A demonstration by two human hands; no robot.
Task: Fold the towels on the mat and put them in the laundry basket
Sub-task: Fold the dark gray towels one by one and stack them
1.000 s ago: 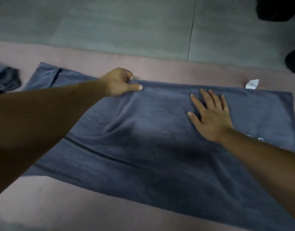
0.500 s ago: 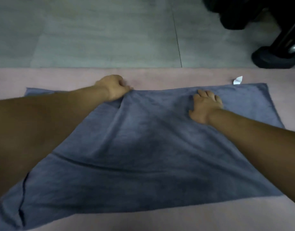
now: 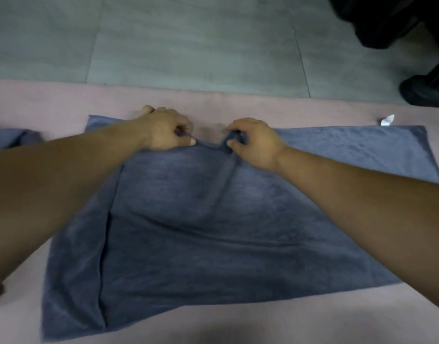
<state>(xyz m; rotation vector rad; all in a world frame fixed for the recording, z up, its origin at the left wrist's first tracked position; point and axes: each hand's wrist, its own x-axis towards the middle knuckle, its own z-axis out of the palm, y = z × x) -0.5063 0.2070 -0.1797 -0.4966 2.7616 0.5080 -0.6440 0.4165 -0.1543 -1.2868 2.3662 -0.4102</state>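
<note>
A large grey-blue towel (image 3: 213, 227) lies spread on the pink mat (image 3: 64, 103). A white label (image 3: 387, 119) sticks out at its far right corner. My left hand (image 3: 164, 131) pinches the towel's far edge left of the middle. Close beside it, my right hand (image 3: 253, 142) grips the same edge, and the cloth between them is pulled into a short ridge. A crease runs back from my right hand toward me. The laundry basket is out of view.
Another grey-blue towel (image 3: 12, 139) lies bunched at the mat's left edge. Grey floor tiles (image 3: 188, 40) lie beyond the mat. Dark objects (image 3: 397, 18) and a black rounded base (image 3: 424, 93) stand at the far right.
My right hand went from flat on the towel to gripping its far edge. Both hands drew together at the middle, bunching the edge. The view shifted.
</note>
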